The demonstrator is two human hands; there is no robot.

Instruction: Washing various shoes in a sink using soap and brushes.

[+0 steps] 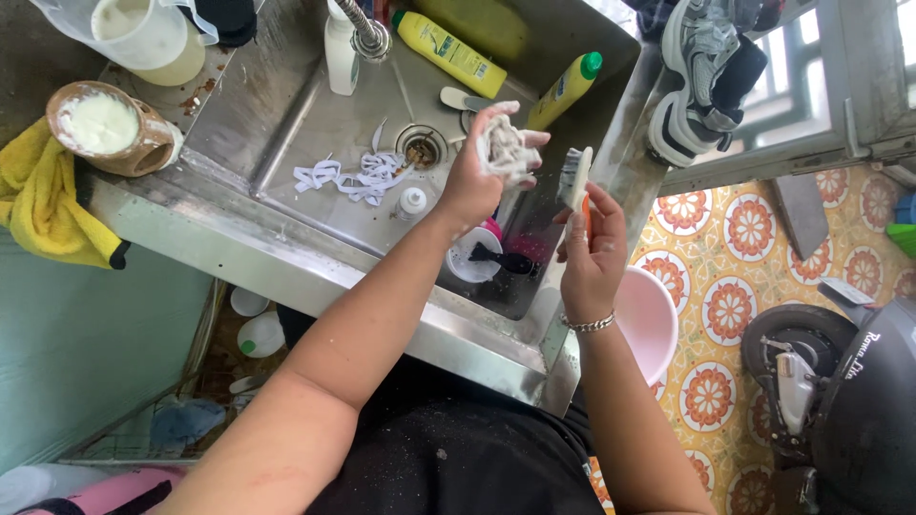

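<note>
My left hand (pixel 482 172) is raised over the steel sink (pixel 286 124), closed around a bunched wad of white shoelace (pixel 506 148). My right hand (pixel 592 253), with a bracelet at the wrist, grips a small brush (pixel 577 179) with an orange handle, bristles toward the lace wad. Another tangle of white shoelaces (pixel 358 176) lies on the sink floor beside the drain (pixel 420 148). A small white bowl with a dark object (pixel 482 257) sits below my hands.
Two yellow bottles (pixel 453 52) lie at the sink's back, with a white bottle (pixel 341 48) by the tap. A pair of sneakers (pixel 701 76) rests on the right ledge. A pink basin (pixel 649 319) stands on the patterned floor, a scooter (pixel 840 401) beyond. A yellow cloth (pixel 48 205) and a pot of white cream (pixel 100 124) sit left.
</note>
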